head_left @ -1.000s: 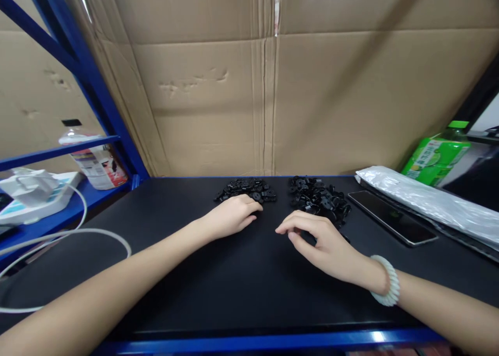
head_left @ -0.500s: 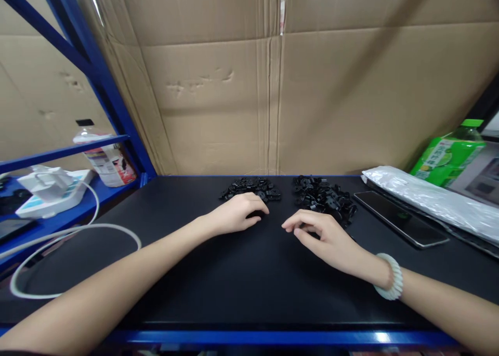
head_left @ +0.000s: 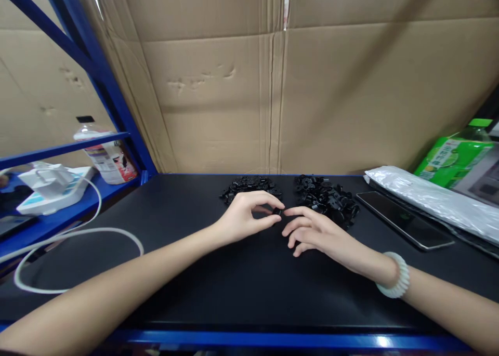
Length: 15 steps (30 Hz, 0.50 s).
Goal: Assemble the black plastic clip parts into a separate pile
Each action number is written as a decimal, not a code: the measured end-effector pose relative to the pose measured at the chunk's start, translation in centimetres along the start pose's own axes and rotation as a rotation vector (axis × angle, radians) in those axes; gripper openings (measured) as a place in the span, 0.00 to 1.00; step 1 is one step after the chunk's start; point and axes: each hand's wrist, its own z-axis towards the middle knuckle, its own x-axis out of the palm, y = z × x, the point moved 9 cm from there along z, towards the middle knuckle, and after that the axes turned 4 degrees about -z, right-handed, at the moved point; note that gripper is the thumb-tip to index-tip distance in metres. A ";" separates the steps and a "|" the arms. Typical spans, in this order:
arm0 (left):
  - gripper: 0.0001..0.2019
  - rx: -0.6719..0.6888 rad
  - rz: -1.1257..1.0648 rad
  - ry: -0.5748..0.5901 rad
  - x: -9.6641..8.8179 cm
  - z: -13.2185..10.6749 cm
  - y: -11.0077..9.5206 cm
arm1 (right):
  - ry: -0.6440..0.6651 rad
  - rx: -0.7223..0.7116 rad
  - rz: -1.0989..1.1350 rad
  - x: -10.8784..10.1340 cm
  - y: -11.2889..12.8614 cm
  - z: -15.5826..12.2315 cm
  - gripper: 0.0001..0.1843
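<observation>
Between the thumb and fingertips of my left hand (head_left: 249,215) is a small black plastic part (head_left: 277,211). My right hand (head_left: 315,228), with a pale coiled band (head_left: 394,275) round its wrist, is close by on the right. Its fingers are spread, and the index fingertip is at or very near the part; whether it touches I cannot tell. Behind my left hand lies a pile of small black parts (head_left: 249,184), partly hidden by it. A second pile of black parts (head_left: 327,197) lies beyond my right hand.
A phone (head_left: 403,218) lies right on the black tabletop (head_left: 218,288), beside a silvery plastic package (head_left: 429,195) and a green-labelled bottle (head_left: 454,153). At left are a white cable (head_left: 113,227), a power strip (head_left: 58,197) and another bottle (head_left: 109,161). Cardboard (head_left: 210,101) stands behind.
My left hand has moved slightly right, and its pinch now shows a black part. The fingers of my right hand have spread, with the index finger reaching toward that part.
</observation>
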 end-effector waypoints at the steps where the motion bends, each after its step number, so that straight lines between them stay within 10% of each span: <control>1: 0.10 -0.008 -0.057 -0.027 0.3 -0.1 -0.4 | 0.021 0.034 0.096 0.2 -0.2 0.0 0.21; 15: 0.14 -0.098 -0.443 -0.137 3.1 -1.6 -1.4 | 0.151 0.036 0.291 1.7 0.9 -0.5 0.12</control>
